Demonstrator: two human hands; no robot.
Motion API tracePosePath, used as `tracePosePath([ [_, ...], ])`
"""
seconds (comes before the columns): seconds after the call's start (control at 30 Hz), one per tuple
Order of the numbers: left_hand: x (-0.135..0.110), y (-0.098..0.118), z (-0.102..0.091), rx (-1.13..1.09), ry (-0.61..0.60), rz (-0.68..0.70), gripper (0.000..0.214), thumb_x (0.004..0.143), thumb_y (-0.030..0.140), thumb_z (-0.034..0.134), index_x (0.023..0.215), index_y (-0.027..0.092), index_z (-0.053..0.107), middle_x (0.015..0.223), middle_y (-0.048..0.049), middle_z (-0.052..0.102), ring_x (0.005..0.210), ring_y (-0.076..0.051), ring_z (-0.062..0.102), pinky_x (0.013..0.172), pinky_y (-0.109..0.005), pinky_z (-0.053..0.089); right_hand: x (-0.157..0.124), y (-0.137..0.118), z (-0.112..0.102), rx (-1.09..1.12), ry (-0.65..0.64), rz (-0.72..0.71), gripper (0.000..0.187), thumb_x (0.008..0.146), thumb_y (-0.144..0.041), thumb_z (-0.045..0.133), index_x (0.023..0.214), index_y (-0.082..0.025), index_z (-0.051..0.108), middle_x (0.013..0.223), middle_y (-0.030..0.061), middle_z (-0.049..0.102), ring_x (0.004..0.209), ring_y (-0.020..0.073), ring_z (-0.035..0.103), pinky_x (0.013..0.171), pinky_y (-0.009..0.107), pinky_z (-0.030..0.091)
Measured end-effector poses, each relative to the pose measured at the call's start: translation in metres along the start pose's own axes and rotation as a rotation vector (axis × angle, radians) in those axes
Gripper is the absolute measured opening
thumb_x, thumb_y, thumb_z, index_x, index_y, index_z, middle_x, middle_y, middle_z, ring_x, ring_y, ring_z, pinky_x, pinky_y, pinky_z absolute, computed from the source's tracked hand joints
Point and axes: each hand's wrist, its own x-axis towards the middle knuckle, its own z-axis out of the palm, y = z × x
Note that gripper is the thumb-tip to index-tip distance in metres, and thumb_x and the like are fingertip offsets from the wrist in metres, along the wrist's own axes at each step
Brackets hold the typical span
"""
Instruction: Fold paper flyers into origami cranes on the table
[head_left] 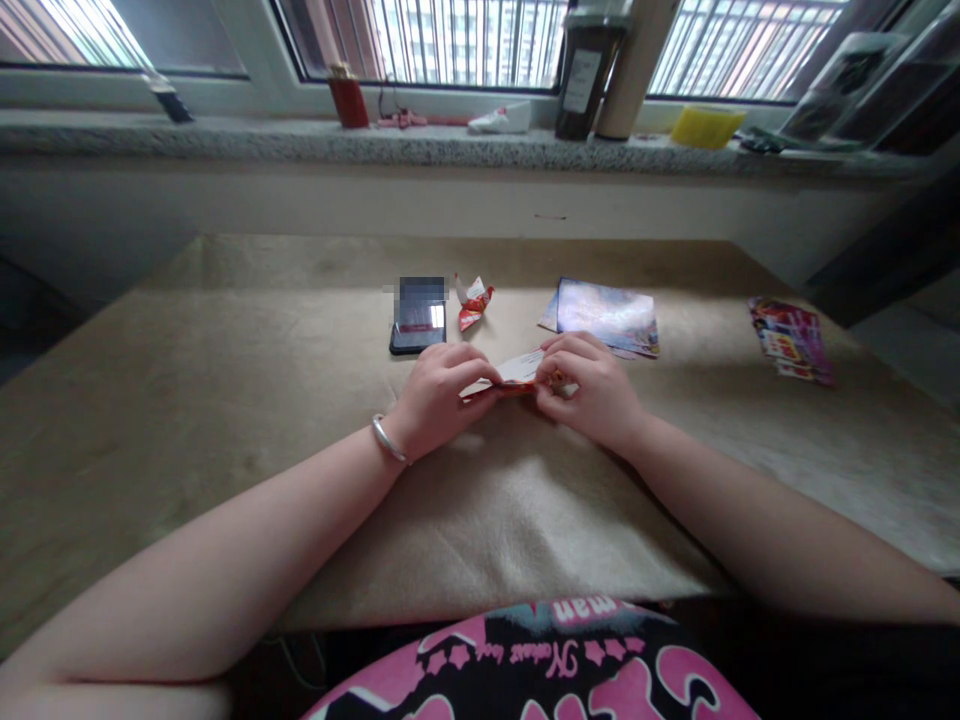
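My left hand point(450, 393) and my right hand point(589, 388) pinch the two ends of a sheet of folded paper point(519, 369) close above the table. Its upturned face is white with some print, and a red-orange edge shows along the front. Fingers hide both of its ends. A silver bracelet point(388, 438) circles my left wrist. Just beyond my left hand lies a dark phone point(418, 335). Beside the phone stands a small red and white folded paper figure point(475, 304). Past my right hand is a small pile of glossy purple-blue printed sheets point(609, 312).
The table point(187, 400) has a tan cover. Colourful printed cards or packets point(791, 340) lie fanned at the right. Along the windowsill point(262, 140) stand a red container point(348, 97), a dark lidded jar point(589, 75) and a yellow item point(706, 127).
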Motion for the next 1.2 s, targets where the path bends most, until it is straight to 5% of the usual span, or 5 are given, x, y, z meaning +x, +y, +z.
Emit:
tracePosePath([
  [0.33,0.0002,-0.0031,0.0007,-0.053,0.139,-0.040,0.006,0.084,0.019,0.060,0.084,0.018,0.066,0.087,-0.0034,0.062,0.082,-0.015,0.057,0.077,-0.030,0.048,0.0023,-0.0018,-0.0038,0.009,0.111,-0.041,0.011,0.071,-0.013,0.060,0.071,-0.023,0.056,0.077,0.0031,0.062,0.084,0.0204,0.059,0.078,0.036,0.050],
  [0.57,-0.0002,-0.0082,-0.0004,-0.102,0.257,-0.045,0.010,0.085,0.018,0.062,0.088,0.023,0.069,0.104,-0.0042,0.052,0.098,-0.015,0.054,0.081,-0.030,0.050,0.0015,0.0000,-0.0041,-0.009,0.054,-0.167,0.008,0.078,-0.016,0.061,0.076,-0.024,0.061,0.081,0.0027,0.064,0.088,0.0192,0.059,0.082,0.036,0.050],
  [0.97,-0.0003,-0.0028,-0.0042,-0.185,0.148,-0.092,0.011,0.084,0.015,0.058,0.090,0.020,0.066,0.107,-0.0058,0.053,0.105,-0.017,0.053,0.097,-0.039,0.047,-0.0008,0.0076,0.0010,-0.059,-0.008,-0.065,0.003,0.081,-0.025,0.065,0.078,-0.024,0.065,0.108,0.0059,0.063,0.106,0.0228,0.055,0.092,0.041,0.046],
  [1.2,0.0000,-0.0052,-0.0001,-0.143,0.181,-0.002,0.008,0.080,0.011,0.062,0.083,0.019,0.064,0.103,-0.0050,0.055,0.098,-0.016,0.055,0.088,-0.033,0.050,0.0002,0.0051,0.0008,-0.085,0.000,-0.025,0.004,0.078,-0.021,0.065,0.079,-0.025,0.063,0.119,0.0055,0.059,0.114,0.0253,0.051,0.099,0.046,0.042],
])
